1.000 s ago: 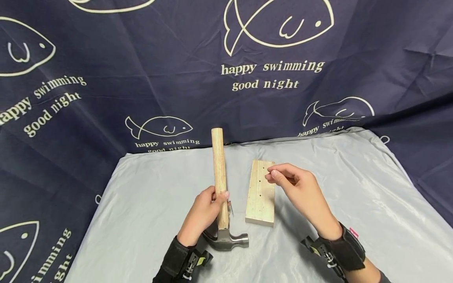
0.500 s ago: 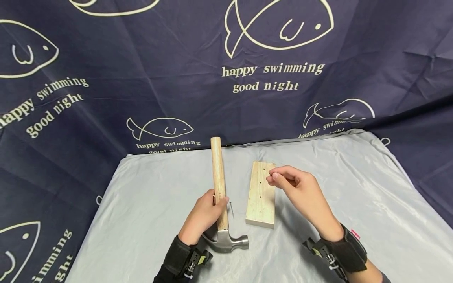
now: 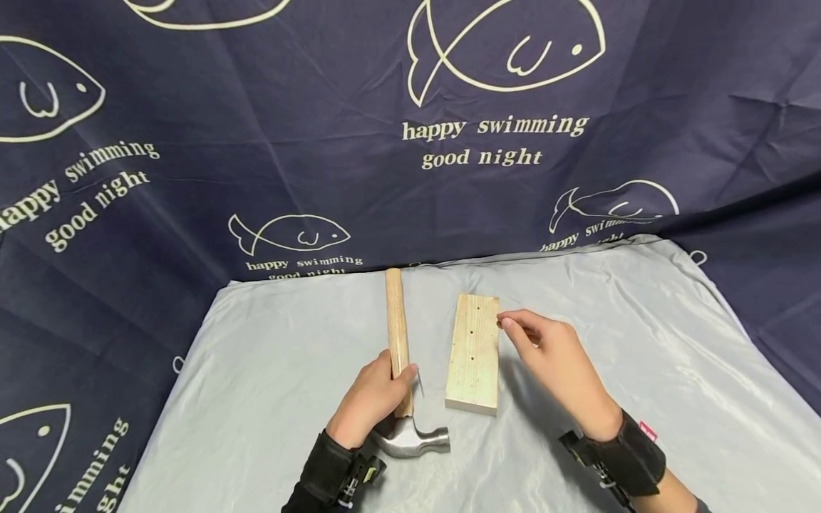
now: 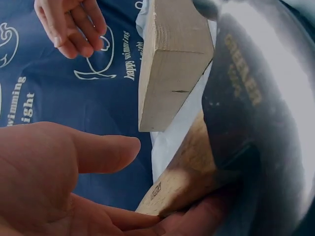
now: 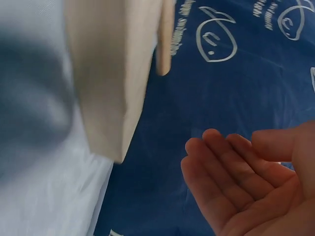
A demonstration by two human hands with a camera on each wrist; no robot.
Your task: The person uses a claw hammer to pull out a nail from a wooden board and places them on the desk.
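Observation:
A claw hammer (image 3: 410,438) with a pale wooden handle (image 3: 396,313) stands in front of me, its head toward me. My left hand (image 3: 372,395) grips the handle just above the head. In the left wrist view the fingers (image 4: 197,216) pass under the handle, and the thumb (image 4: 110,153) appears apart from it. A thin nail (image 3: 420,382) shows just right of that hand. To the right lies a wooden block (image 3: 472,356) with three small dark holes. Beside its right edge hovers my right hand (image 3: 561,363), fingers loosely bent, nothing visible in it.
Pale grey cloth (image 3: 276,356) covers the table. Behind it and at both sides hangs a dark blue curtain (image 3: 359,142) with fish drawings and lettering. Each wrist wears a black strap with a small camera mount.
The far end of the hammer's handle has dropped lower in view. My left hand has shifted slightly right and toward me. My right hand has moved a little right, off the block's edge.

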